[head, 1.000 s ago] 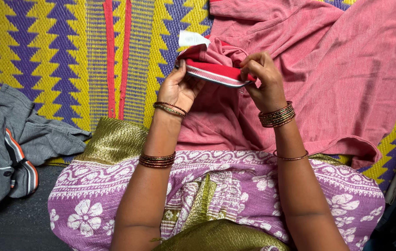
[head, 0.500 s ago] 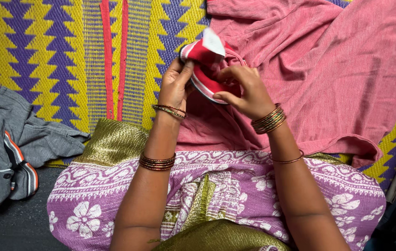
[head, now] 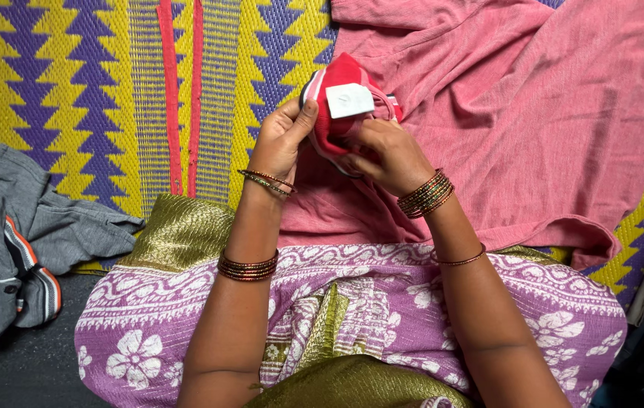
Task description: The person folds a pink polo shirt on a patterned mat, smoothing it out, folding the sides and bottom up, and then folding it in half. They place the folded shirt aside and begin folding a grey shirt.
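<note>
Mat (head: 73, 83): yellow and purple zigzag weave, red stripes; bare stretch to the left of the hands, dark floor beyond its left edge.
Pink shirt (head: 548, 128): spread over the mat's right part, hem reaching the lap.
Red collar (head: 335, 83): bunched, striped edge, white tag (head: 349, 100) on top; lifted between both hands.
Left hand (head: 280, 140): thumb and fingers pinching the collar's left edge.
Right hand (head: 382, 155): fingers clenched on the collar's lower right fold.
Grey garment (head: 12, 227): heaped far left, well apart.
</note>
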